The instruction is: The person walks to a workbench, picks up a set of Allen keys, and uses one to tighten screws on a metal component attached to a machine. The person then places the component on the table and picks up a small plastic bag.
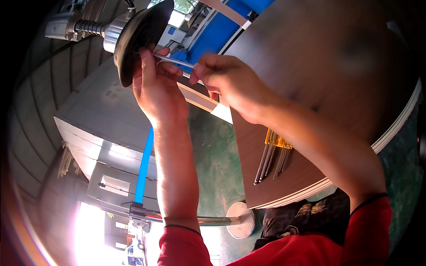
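Note:
A dark, wide suction cup (146, 33) hangs tilted at the upper left, on a silver metal fitting (114, 34) with a spring behind it. My left hand (159, 91) is raised to the cup's inner face, its fingers curled round the end of a thin silvery hex key (175, 61). From the right, my right hand (233, 82) grips the other part of that key between thumb and fingers. Where the key's tip meets the cup is hidden by my left fingers. A second length of bright metal shows just below it, between the hands.
A stack of brown boards (284, 177) fills the right side, with more hex keys in a yellow holder (278, 141) lying on it. A blue strap or hose (144, 166) and a metal bar (204, 220) stand near my left forearm. Behind is blue machinery (217, 33).

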The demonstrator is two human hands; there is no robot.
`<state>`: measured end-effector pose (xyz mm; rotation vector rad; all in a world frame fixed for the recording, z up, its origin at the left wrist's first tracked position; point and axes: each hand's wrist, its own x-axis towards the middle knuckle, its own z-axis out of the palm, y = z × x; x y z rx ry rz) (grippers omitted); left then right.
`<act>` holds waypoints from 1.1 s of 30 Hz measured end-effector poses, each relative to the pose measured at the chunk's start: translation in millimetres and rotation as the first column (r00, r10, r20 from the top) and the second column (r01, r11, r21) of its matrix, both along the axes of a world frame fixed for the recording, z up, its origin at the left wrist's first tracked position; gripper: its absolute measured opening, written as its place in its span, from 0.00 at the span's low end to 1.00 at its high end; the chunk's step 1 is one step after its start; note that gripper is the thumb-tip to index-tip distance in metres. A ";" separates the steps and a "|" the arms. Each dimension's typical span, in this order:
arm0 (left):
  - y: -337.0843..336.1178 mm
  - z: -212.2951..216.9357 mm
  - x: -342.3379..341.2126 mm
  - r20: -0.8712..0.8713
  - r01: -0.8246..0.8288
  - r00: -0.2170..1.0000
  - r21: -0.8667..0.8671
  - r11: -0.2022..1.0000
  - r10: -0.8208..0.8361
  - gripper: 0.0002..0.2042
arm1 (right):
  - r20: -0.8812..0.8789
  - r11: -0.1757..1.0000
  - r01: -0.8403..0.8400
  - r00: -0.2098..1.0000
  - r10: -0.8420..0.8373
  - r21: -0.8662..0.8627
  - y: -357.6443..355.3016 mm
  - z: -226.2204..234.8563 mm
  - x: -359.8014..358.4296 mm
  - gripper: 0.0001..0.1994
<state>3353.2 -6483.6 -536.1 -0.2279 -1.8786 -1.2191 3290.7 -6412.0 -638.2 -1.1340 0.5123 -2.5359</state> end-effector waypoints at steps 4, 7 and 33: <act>-3.7 0.6 3.9 0.011 0.009 1.000 0.004 1.000 -0.009 0.15 | -0.291 0.623 0.764 0.643 -0.708 0.171 0.3 6.0 24.2 0.07; 4.1 0.0 0.1 -0.003 0.012 1.000 0.054 0.998 -0.012 0.15 | -0.450 0.108 0.981 0.024 -0.893 -0.160 -6.6 -3.6 5.2 0.07; 16.2 1.3 9.9 0.086 -0.093 0.993 0.105 0.990 0.084 0.10 | -0.283 0.781 0.614 0.733 -0.619 -0.116 21.9 -26.0 23.9 0.22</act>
